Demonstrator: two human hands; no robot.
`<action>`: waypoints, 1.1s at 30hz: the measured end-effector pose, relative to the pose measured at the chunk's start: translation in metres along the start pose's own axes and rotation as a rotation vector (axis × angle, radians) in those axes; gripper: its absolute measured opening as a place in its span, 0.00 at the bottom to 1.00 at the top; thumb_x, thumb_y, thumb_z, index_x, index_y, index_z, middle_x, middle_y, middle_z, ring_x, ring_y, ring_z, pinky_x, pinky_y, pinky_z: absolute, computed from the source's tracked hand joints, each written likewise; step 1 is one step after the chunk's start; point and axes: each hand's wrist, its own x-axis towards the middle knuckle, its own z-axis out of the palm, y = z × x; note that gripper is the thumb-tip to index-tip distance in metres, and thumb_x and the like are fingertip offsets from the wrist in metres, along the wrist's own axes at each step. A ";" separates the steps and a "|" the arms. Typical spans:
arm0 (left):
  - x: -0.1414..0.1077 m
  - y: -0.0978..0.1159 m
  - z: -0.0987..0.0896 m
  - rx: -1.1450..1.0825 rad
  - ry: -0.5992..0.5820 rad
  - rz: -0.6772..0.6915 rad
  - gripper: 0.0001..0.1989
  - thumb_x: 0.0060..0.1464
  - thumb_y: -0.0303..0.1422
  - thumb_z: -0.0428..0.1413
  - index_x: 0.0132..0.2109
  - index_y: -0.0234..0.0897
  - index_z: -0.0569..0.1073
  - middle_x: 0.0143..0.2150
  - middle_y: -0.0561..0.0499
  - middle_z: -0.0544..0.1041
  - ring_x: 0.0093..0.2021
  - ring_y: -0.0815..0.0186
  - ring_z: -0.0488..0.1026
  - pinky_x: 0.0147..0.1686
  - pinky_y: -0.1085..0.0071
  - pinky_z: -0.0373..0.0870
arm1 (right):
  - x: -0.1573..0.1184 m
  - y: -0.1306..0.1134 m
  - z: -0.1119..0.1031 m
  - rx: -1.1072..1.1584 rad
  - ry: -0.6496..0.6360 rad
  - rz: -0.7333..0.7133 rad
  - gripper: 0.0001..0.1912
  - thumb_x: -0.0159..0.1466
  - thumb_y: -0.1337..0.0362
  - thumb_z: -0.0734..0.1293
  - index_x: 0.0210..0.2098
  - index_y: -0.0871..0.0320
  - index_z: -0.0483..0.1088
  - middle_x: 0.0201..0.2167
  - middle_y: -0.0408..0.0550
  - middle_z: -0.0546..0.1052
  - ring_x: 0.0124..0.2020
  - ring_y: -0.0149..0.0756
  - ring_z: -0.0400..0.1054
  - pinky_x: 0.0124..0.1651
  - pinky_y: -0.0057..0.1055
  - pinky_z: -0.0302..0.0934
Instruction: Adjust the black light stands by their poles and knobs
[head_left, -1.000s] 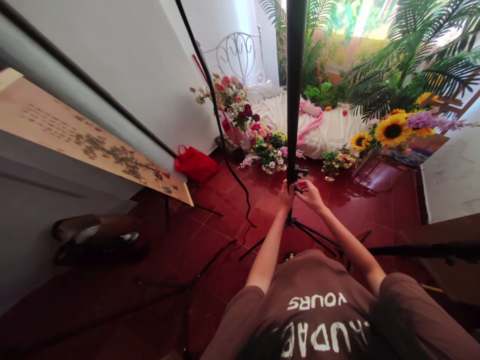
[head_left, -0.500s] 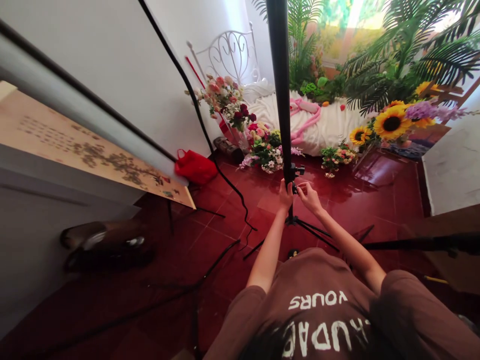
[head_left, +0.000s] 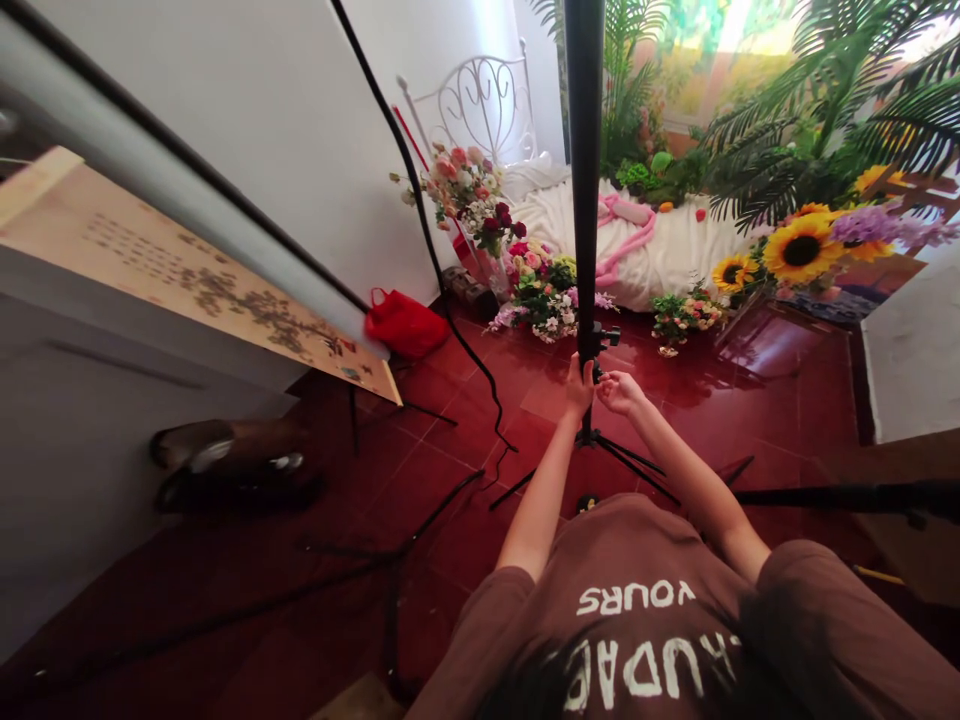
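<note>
A black light stand [head_left: 585,200] rises upright before me, its tripod legs [head_left: 630,458] spread on the floor. My left hand [head_left: 579,388] is wrapped round the pole below its upper clamp knob [head_left: 611,337]. At the pole's right side my right hand [head_left: 619,392] is closed, with fingertips at a small black lower knob [head_left: 597,371]. Part of that knob is hidden by the fingers.
A hanging scroll [head_left: 225,285] and a red bag [head_left: 409,325] are on the left. Flower bunches [head_left: 551,300], sunflowers [head_left: 801,250] and a white-draped bed [head_left: 675,245] stand ahead. Other stand legs [head_left: 442,510] and a black cable [head_left: 427,220] cross the red floor.
My right hand's fingers have curled in more at the lower knob. My left hand stays on the pole. The whole view has shifted slightly, so the surroundings appear further right.
</note>
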 end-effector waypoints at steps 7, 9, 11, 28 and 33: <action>-0.010 0.009 0.001 -0.022 0.059 0.003 0.25 0.62 0.51 0.47 0.56 0.39 0.69 0.50 0.41 0.76 0.50 0.61 0.74 0.54 0.63 0.68 | -0.002 0.000 -0.015 -0.197 -0.157 -0.089 0.07 0.60 0.73 0.64 0.26 0.57 0.67 0.18 0.42 0.72 0.20 0.31 0.68 0.29 0.28 0.69; -0.021 0.009 0.000 -0.047 0.115 -0.040 0.22 0.64 0.47 0.47 0.55 0.37 0.69 0.54 0.40 0.74 0.54 0.61 0.72 0.57 0.63 0.66 | -0.004 0.002 -0.025 -0.258 -0.196 -0.155 0.04 0.59 0.70 0.67 0.28 0.57 0.68 0.21 0.44 0.75 0.24 0.33 0.72 0.33 0.30 0.71; -0.038 0.005 -0.001 -0.070 0.160 -0.118 0.19 0.65 0.43 0.47 0.54 0.36 0.69 0.55 0.39 0.74 0.55 0.62 0.72 0.57 0.62 0.66 | -0.008 0.004 -0.038 -0.264 -0.179 -0.209 0.03 0.59 0.69 0.67 0.29 0.56 0.69 0.25 0.46 0.78 0.29 0.35 0.75 0.37 0.32 0.73; -0.121 0.023 0.113 -0.160 -0.504 -0.206 0.08 0.59 0.31 0.50 0.37 0.35 0.73 0.35 0.47 0.79 0.36 0.67 0.77 0.42 0.68 0.72 | -0.080 -0.024 -0.218 -0.345 0.541 -0.820 0.05 0.53 0.66 0.70 0.30 0.58 0.71 0.28 0.46 0.78 0.30 0.31 0.73 0.30 0.24 0.67; -0.154 0.045 0.163 -0.137 -0.735 -0.187 0.09 0.60 0.32 0.50 0.37 0.35 0.73 0.36 0.48 0.79 0.37 0.68 0.76 0.44 0.69 0.71 | -0.126 -0.024 -0.278 -0.184 0.707 -0.892 0.10 0.51 0.62 0.70 0.32 0.58 0.70 0.29 0.46 0.78 0.31 0.31 0.72 0.32 0.25 0.67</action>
